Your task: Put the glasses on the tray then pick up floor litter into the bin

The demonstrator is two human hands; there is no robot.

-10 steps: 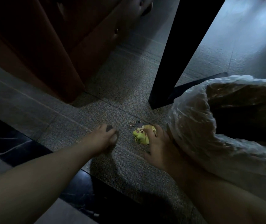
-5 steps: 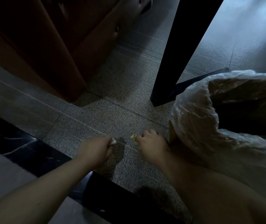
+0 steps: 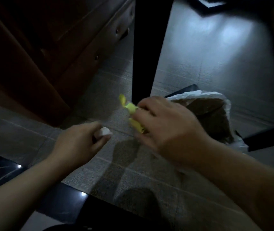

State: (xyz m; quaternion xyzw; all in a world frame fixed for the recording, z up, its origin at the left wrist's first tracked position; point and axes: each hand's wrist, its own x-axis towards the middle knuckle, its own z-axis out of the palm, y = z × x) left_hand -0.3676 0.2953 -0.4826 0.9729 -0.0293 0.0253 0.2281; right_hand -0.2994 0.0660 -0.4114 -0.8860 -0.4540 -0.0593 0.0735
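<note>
My right hand (image 3: 164,127) is closed on a crumpled yellow wrapper (image 3: 132,112), held above the floor just left of the bin. My left hand (image 3: 83,142) is closed on a small white scrap of litter (image 3: 104,131) that pokes out between thumb and fingers. The bin (image 3: 216,114) stands on the floor at the right, lined with a white plastic bag, its brown inside partly hidden by my right hand. No glasses or tray are in view. The picture is dark and blurred.
A black table leg (image 3: 148,47) rises right behind my right hand. A brown wooden cabinet (image 3: 49,52) with drawers fills the upper left. A black floor strip (image 3: 3,165) runs along the lower left; another dark bar (image 3: 269,135) lies right of the bin.
Both hands have risen off the grey floor with their litter. The right hand with the yellow wrapper has moved up and right toward the bin. The view has pulled back from the floor.
</note>
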